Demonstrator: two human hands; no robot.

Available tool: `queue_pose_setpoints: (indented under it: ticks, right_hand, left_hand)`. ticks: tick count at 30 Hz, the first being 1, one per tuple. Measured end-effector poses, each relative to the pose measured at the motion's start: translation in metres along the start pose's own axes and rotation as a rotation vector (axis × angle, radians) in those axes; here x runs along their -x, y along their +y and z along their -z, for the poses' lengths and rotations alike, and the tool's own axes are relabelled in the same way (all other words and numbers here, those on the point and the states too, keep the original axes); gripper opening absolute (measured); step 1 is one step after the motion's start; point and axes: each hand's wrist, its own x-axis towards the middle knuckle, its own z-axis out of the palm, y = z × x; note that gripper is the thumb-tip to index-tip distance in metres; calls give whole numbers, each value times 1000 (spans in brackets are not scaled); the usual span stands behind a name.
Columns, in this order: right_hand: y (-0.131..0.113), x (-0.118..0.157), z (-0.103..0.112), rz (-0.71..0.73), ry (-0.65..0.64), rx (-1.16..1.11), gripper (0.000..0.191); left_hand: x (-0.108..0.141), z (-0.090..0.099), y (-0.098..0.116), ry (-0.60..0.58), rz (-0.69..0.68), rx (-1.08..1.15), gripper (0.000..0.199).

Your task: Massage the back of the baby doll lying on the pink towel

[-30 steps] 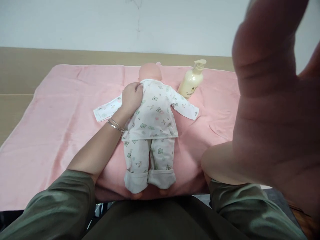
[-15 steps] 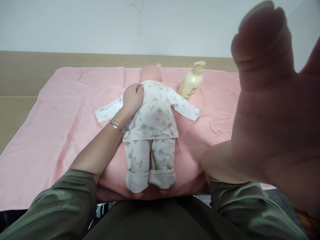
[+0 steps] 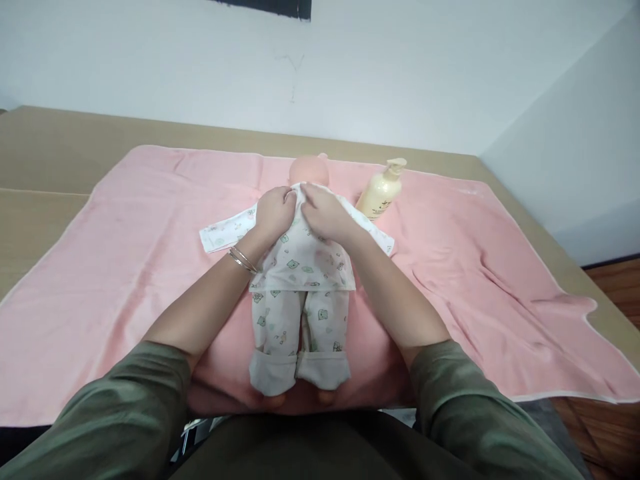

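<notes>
A baby doll (image 3: pixel 309 171) lies stretched out with its head away from me and no face showing. It wears a white patterned shirt (image 3: pixel 300 263) and matching trousers (image 3: pixel 277 323) with turned-up cuffs. Both hands are at the shirt's neckline, close together. My left hand (image 3: pixel 277 212), with bangles at the wrist, has its fingers curled and gripping the cloth on the left side. On the right side of the neckline, my right hand (image 3: pixel 325 212) pinches the shirt; its fingertips are partly hidden. Bare feet poke out below the cuffs.
A pale yellow pump bottle (image 3: pixel 381 192) leans or lies tilted right of the doll's head. Under everything is a pink blanket (image 3: pixel 465 267), wrinkled on the right, over a wooden table (image 3: pixel 45 153). A white wall (image 3: pixel 175 73) rises behind.
My right hand has come down from close to the camera to the shirt's neckline. My left hand stays on the shirt. The view has shifted, showing more of the table's right side.
</notes>
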Motion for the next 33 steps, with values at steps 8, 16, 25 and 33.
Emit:
queue_pose_setpoints:
  ticks: [8, 16, 25, 33]
  right_hand:
    - [24, -11, -30, -368, 7, 13, 64]
    - [43, -7, -6, -303, -137, -17, 71]
    - [-34, 20, -23, -170, -132, 295, 64]
    - [23, -7, -12, -446, -148, 23, 74]
  left_hand:
    - [8, 17, 20, -107, 109, -258, 48]
    - [30, 29, 49, -238, 6, -353, 53]
    - [-7, 18, 4, -198, 91, -109, 56]
    - [25, 24, 46, -216, -93, -359, 48]
